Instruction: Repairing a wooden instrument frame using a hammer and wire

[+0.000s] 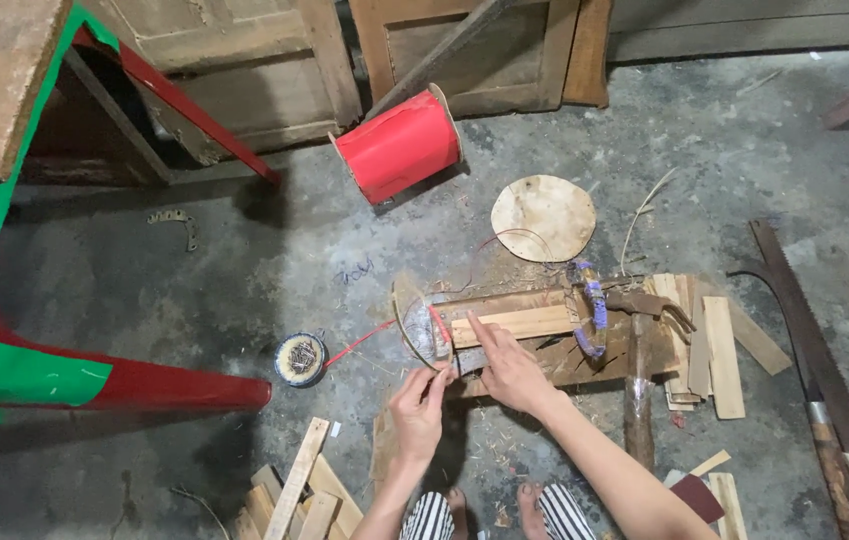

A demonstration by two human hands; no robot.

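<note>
Pinching red thread (pixel 439 326): left hand (pixel 417 405); right hand (pixel 507 368) flat on wood block (pixel 510 324); hammer (pixel 636 345), red spool (pixel 399 146) near.

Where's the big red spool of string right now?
In the head view, the red spool lies on the concrete floor up top, centre-left, against the wooden door panels, just up-left of the round wooden disc.

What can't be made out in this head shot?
- Whatever the left hand pinches: too small, hidden by its fingers.
- Near end of the wooden frame: covered by the right hand.
- Saw: handle cut off by the bottom right corner.
- Contents of the small round tin: too small.
</note>
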